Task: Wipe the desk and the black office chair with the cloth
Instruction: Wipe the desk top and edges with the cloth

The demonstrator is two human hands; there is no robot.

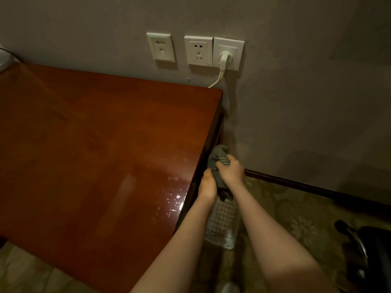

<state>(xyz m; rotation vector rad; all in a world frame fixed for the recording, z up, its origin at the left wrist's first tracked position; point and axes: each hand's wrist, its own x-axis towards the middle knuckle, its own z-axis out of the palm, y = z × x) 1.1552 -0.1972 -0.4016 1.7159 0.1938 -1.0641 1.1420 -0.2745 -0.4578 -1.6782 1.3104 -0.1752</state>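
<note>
I see the grey cloth bunched against the right side edge of the worktop, below the top surface, toward four o'clock of the view. Both hands hold it: the right hand closes its fingers over the upper bunch, and the left hand pinches the lower part, whose tail hangs down between the two wrists. The reddish-brown worktop shows shiny wet specks near its right edge at about five o'clock. Above, at one o'clock, three wall plates sit in a row, a white plug in the right one. The black office chair shows partly at four o'clock, on patterned carpet.
</note>
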